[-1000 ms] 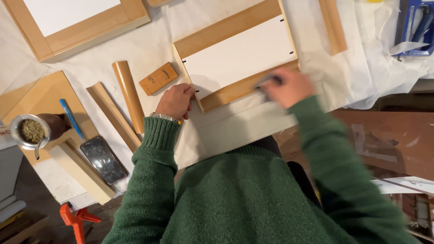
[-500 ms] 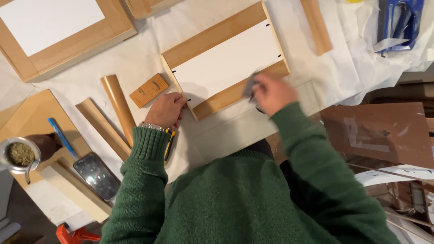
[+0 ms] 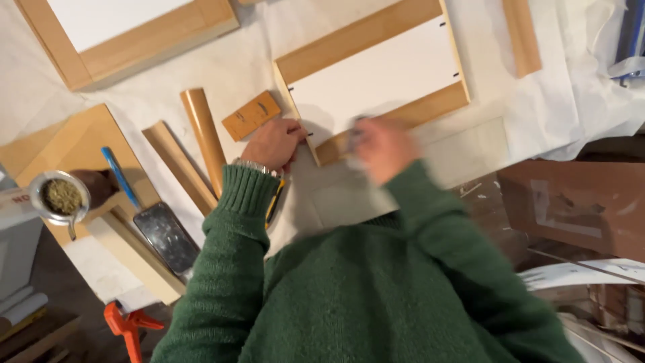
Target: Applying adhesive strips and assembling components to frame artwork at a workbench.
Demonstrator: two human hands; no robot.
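Note:
A cabinet door [image 3: 366, 40] with a wooden frame and a white panel lies on a white sheet in the head view. My left hand [image 3: 272, 143] presses flat on its near left corner, fingers apart, holding nothing. My right hand [image 3: 383, 148] is blurred by motion over the door's near wooden rail. It grips a small grey pad [image 3: 354, 134] that rests against the rail. Both arms wear green knitted sleeves, and a watch shows at the left wrist.
A small wood block [image 3: 252, 115] and two moulding strips [image 3: 205, 138] lie left of the door. Further left are a blue-handled scraper [image 3: 151, 215] and a metal cup [image 3: 59, 197]. A second framed door [image 3: 154, 47] lies top left, an orange clamp [image 3: 127, 326] bottom left, brown cardboard [image 3: 578, 202] right.
My right hand has slid left along the door's near rail with the grey pad. My left hand has stayed on the corner. The view has shifted slightly.

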